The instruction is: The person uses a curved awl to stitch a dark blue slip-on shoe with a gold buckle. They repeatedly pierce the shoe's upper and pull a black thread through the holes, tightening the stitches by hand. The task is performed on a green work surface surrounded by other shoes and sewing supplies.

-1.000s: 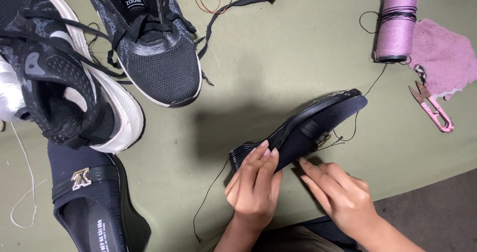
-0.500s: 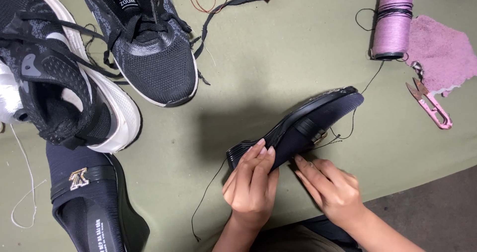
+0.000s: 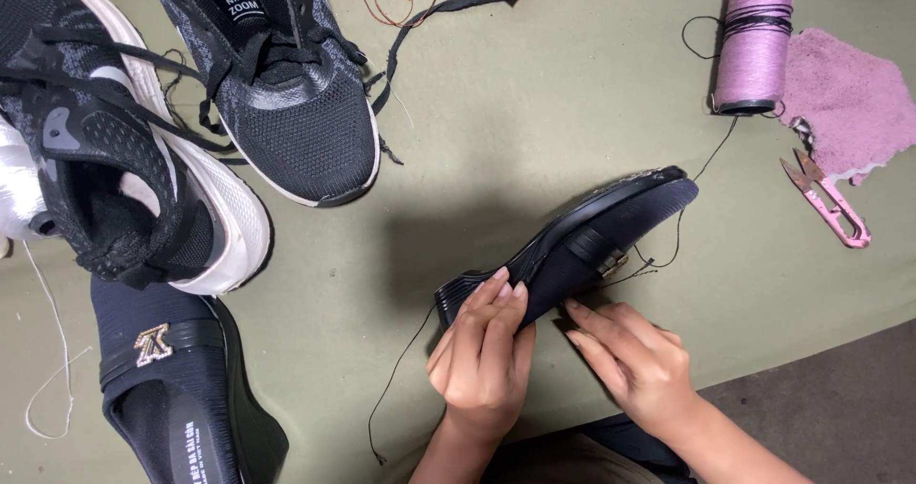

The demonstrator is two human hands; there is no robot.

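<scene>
Barely shifted since half a second back: black slip-on shoe [image 3: 582,246] a touch higher over the counter [image 3: 534,112], same tilt, toe up toward the right. Left hand [image 3: 482,355] clamped on the heel end, fingers [image 3: 501,298] pressed flat against the dark upper, sole edge turned up and away. Right hand [image 3: 634,355] just beneath the shoe's middle, fingers half curled and touching its underside; whether pinched on the thread, cannot tell. Black thread [image 3: 405,379] hanging from the heel end down across the olive cloth, more of it looping by the toe.

Up right, well apart from both hands: 1 purple thread spool [image 3: 754,41] lying on the counter, a pink cloth [image 3: 854,102] beside it, pink thread snips [image 3: 830,203] just below the cloth. At left: 2 black knit sneakers [image 3: 277,93] with white soles, laces loose, and 1 matching black slip-on [image 3: 181,389] with a gold ornament, near the bottom edge.
</scene>
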